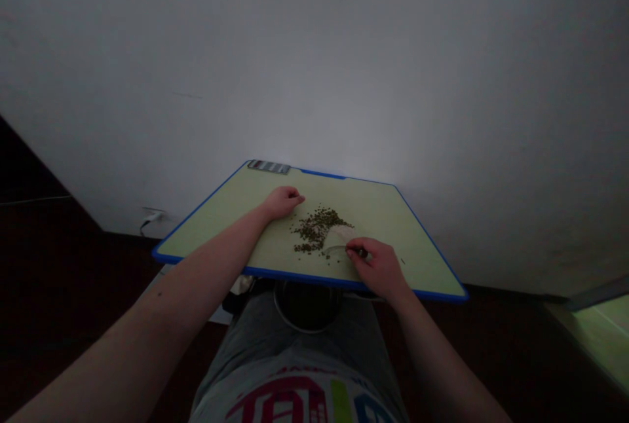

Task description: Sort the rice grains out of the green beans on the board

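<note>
A scatter of small dark green-brown beans (319,221) lies on the yellowish board (236,213) with a blue rim. Next to the beans is a pale heap of fine grains (343,233). My left hand (284,202) rests left of and beyond the beans, fingers closed in a pinch; anything inside them is too small to see. At the near right side of the beans, my right hand (378,266) is closed with thumb and fingers pressed together. A thin curved strip (335,249) reaches from its fingertips toward the beans. What kind of thing it is cannot be made out.
A round dark pot (308,308) with a metal rim sits on my lap below the board's near edge. A grey striped panel (268,166) is at the board's far left corner. Behind stands a white wall (314,69), with a plug (154,217) low at left.
</note>
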{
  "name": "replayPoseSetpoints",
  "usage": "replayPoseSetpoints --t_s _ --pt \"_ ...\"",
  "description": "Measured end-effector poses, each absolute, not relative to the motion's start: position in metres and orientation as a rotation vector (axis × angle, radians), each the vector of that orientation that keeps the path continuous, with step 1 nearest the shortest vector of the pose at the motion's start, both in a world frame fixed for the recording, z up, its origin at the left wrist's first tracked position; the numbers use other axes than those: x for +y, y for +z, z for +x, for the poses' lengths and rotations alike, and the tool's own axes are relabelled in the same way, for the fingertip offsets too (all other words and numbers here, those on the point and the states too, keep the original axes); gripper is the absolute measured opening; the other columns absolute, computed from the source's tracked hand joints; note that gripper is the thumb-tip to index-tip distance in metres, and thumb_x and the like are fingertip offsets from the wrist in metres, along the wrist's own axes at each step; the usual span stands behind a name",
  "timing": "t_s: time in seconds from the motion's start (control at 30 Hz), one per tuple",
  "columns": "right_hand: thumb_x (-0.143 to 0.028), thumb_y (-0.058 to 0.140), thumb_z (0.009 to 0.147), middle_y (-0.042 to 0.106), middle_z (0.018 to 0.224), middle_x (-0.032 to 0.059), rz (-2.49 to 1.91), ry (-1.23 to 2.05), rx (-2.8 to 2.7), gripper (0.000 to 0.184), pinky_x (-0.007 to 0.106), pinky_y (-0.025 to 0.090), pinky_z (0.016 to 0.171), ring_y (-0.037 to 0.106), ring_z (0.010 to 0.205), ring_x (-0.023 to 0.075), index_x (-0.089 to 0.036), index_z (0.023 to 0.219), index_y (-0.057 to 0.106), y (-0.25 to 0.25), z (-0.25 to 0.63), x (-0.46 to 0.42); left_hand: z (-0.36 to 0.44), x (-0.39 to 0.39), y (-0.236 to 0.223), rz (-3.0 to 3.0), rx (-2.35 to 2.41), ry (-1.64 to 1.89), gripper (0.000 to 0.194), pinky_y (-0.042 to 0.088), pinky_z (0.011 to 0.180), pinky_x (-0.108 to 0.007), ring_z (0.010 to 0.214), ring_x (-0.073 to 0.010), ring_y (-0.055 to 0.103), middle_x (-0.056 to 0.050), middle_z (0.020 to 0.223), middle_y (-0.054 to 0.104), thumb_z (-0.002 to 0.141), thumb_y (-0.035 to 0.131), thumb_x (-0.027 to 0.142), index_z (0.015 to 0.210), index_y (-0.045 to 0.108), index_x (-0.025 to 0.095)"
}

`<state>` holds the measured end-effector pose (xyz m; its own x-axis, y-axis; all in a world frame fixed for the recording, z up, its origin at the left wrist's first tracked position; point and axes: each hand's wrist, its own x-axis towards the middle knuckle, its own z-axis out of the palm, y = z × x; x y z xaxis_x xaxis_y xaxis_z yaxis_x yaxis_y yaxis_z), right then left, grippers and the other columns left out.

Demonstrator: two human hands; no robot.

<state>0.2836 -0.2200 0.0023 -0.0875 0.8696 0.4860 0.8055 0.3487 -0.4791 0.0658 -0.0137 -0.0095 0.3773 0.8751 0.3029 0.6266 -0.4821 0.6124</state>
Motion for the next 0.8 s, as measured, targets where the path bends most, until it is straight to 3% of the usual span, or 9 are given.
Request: replayPoseSetpoints --t_s 0.27,0.47,0.8 --pt "-0.028 0.051 0.076 0.067 0.079 0.0038 -1.579 0.173 -1.760 0.019 0.028 0.046 0.063 0.059 0.066 0.0156 -0.019 0.086 0.065 0.001 0.302 -0.224 0.065 -0.015 -0.008 2.221 1.300 0.851 0.033 0.031 0.052 -0.025 0.053 -0.0110 0.043 0.001 0.054 0.050 0.071 0.049 0.047 0.063 0.057 0.016" --pt "-0.029 0.051 0.075 0.067 0.081 0.0035 -1.675 0.322 -1.726 0.028 0.029 0.046 0.066 0.060 0.070 0.0162 -0.020 0.099 0.063 -0.005 0.308 -0.221 0.065 -0.014 -0.008 2.240 1.286 0.843 0.033 0.031 0.052 -0.025 0.054 -0.0111 0.044 0.001 0.055 0.050 0.071 0.048 0.046 0.064 0.057 0.015" --pt "-0.026 0.052 0.075 0.067 0.087 0.0041 -1.579 0.527 -1.836 0.027 0.029 0.046 0.069 0.060 0.075 0.0168 -0.020 0.098 0.064 0.002 0.287 -0.229 0.065 -0.012 -0.009 2.232 1.298 0.838 0.036 0.031 0.052 -0.025 0.053 -0.0111 0.043 0.002 0.054 0.050 0.071 0.048 0.048 0.065 0.059 0.015"
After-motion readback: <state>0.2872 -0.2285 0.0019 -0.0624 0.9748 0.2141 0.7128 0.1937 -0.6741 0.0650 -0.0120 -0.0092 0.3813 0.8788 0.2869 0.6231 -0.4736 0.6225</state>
